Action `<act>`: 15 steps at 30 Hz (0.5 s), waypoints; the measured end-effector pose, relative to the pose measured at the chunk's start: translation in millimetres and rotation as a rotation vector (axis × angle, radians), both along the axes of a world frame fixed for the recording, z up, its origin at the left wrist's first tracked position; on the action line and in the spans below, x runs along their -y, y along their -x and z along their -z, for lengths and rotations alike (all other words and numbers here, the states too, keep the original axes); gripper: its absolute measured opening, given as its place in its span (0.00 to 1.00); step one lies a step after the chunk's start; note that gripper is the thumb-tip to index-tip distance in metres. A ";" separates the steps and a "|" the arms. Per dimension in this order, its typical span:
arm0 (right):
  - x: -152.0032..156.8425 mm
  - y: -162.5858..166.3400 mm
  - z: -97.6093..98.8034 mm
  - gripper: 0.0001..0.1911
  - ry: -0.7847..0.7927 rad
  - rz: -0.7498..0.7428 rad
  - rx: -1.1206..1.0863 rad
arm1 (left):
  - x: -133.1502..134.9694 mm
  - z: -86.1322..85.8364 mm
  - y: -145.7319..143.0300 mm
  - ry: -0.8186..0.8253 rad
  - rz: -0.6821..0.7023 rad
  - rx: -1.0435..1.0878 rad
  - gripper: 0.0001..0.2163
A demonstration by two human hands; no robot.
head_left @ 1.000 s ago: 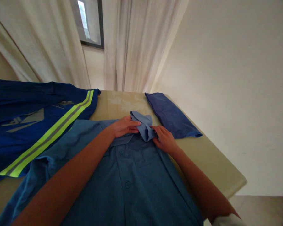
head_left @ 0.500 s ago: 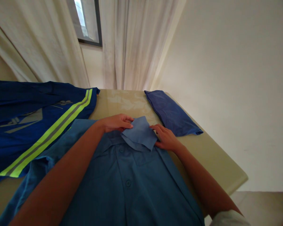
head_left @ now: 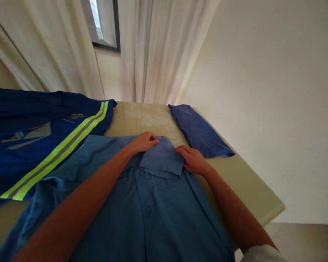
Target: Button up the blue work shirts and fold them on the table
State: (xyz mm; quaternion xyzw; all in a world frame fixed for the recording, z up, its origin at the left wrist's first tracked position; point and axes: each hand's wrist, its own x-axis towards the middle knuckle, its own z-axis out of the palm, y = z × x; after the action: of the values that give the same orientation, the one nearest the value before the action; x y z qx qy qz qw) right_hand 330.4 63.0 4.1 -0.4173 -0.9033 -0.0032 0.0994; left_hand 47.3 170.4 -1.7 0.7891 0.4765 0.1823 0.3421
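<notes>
A blue button-up shirt [head_left: 117, 222] lies front side up, with its button placket running toward me. At its top sits a lighter blue layered flap of cloth [head_left: 161, 160]; whether it is part of the shirt's collar I cannot tell. My left hand [head_left: 146, 142] is closed on the flap's upper left edge, its fingers curled and partly hidden. On the opposite side, my right hand [head_left: 191, 158] grips the flap's right edge, with the thumb out of sight. The flap covers the upper part of a chest pocket [head_left: 164, 183].
A dark blue garment [head_left: 24, 153] with a yellow-green reflective stripe [head_left: 62, 151] lies at the left, touching the shirt. Folded dark blue cloth [head_left: 198, 131] rests near the right edge of the beige table [head_left: 248, 189]. Curtains [head_left: 166, 51] and a wall stand behind.
My left hand has moved slightly right along the flap's upper edge. The flap now lies flatter and a little lower over the shirt. My right hand has barely moved.
</notes>
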 end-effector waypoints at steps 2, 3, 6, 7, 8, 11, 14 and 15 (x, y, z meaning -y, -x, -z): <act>-0.6 -2.0 -1.2 0.27 0.019 -0.004 0.017 | -2.4 3.5 3.6 -0.004 0.005 -0.028 0.13; -0.6 -2.5 -2.3 0.25 0.023 -0.007 0.024 | -3.6 4.6 6.4 -0.017 0.000 -0.056 0.13; 1.0 -0.2 -7.9 0.26 -0.004 -0.049 -0.005 | -4.7 6.4 11.3 -0.078 -0.003 -0.171 0.12; 2.2 2.1 -9.9 0.29 -0.023 -0.073 -0.020 | -3.9 6.7 10.8 -0.104 -0.001 -0.201 0.13; 3.5 5.1 -11.4 0.33 -0.045 -0.099 -0.024 | -2.7 7.0 9.2 -0.134 0.002 -0.226 0.14; 7.5 15.8 -9.9 0.36 -0.090 -0.198 0.028 | 5.1 6.5 1.8 -0.209 -0.008 -0.293 0.16; 9.6 24.1 -1.0 0.29 -0.121 -0.269 0.023 | 23.2 1.3 -2.4 -0.278 -0.079 -0.359 0.15; 9.8 25.8 1.8 0.27 -0.131 -0.264 -0.011 | 33.0 -1.7 -2.1 -0.318 -0.098 -0.374 0.16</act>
State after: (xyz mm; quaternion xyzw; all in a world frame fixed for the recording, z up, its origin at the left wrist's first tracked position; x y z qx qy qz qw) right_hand 304.6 53.2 2.3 -0.2876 -0.9476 -0.0468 0.1308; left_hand 49.4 137.4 0.0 0.8291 0.5344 0.1220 0.1102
